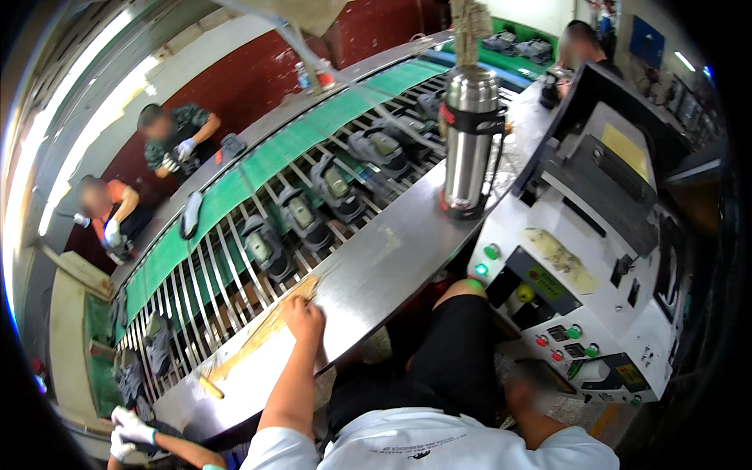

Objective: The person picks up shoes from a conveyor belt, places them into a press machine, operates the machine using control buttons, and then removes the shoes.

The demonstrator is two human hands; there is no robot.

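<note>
Resting on the metal counter point(376, 270), my left hand point(304, 317) sits on the worn tan strip point(254, 338) that runs along the counter's conveyor-side edge. Its fingers look bent inward, but from here I can't tell whether they are closed or grip anything. I have the right hand point(526, 393) low beside my right leg, near the lower part of the white machine point(611, 321); it is blurred, so I can't tell its grip either.

Farther left along the counter lies a short yellow stick point(210, 387), apart from my left hand. Ahead, across the counter, a row of grey shoes point(335, 188) stands on the metal bars of the conveyor point(207, 274), with a green belt point(270, 168) behind them. A steel flask point(468, 153) with a black handle stands upright at the counter's far right part. On the machine, a green button point(482, 269) glows. Beyond the belt, a co-worker in orange point(119, 190) and one in a dark patterned shirt point(186, 121) each wear gloves. White-gloved hands point(129, 427) show at the lower left.
</note>
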